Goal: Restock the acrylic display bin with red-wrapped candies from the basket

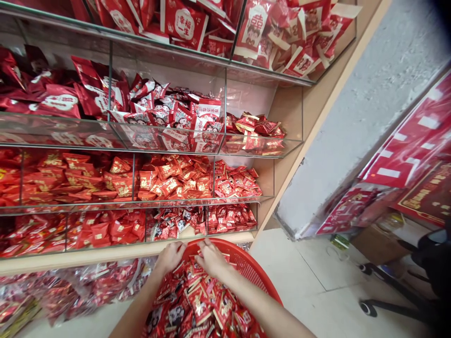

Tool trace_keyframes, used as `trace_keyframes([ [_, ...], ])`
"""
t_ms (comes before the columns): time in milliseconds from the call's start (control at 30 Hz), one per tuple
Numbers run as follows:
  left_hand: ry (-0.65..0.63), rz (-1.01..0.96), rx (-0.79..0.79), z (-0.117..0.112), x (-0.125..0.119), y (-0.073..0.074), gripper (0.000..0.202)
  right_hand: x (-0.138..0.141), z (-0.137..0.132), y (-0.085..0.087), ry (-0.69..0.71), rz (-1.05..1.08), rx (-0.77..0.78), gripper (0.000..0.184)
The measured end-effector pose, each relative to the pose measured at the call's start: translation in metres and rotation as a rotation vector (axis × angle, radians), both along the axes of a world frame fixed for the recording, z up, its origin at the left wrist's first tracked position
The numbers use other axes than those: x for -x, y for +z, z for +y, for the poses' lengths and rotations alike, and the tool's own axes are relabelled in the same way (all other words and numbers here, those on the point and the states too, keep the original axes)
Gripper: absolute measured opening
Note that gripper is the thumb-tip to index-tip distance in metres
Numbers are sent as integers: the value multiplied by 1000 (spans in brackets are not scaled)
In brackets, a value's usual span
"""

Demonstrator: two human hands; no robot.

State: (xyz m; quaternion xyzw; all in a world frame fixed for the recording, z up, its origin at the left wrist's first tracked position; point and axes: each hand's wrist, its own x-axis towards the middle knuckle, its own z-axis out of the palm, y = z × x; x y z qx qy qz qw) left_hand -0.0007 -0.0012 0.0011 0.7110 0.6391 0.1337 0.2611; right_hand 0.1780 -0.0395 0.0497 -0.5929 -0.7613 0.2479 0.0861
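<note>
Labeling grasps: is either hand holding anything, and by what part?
Cannot tell. The left hand and right hand rest on packets at the basket far rim, fingers curled out of sight.

A wooden shelf unit (105, 256) with glass-fronted tiers (each split by glass dividers) holds heaps of red sweet packets (183, 180). Just in front of its lowest board is a round red basket (253, 272), piled with loose packets (200, 300). Clear bags (88, 286) of packets lie beneath that board.

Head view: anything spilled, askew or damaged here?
Nothing clearly spilled or damaged. Packets sit inside the clear shelf bins; the red basket under the left hand and right hand is heaped but contained. Only oddity: flat red packs lean loosely against the grey wall on the floor.
</note>
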Motion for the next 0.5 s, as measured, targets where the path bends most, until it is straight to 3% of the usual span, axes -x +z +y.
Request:
trace_keyframes([
  [167, 3, -33, -10, 1, 2, -3, 55, 26, 4, -14, 25, -87, -44, 41],
  [333, -10, -50, -34, 2, 4, -8, 56, 30, 3, -21, -17, -160, -78, 46],
  [433, -13, -61, -42, 3, 5, -11, 56, 23, -3, -10, -5, -213, -141, 47],
  [500, -14, -70, -39, 4, 5, -12, 56, 16, -10, 8, 29, -215, -205, 40],
])
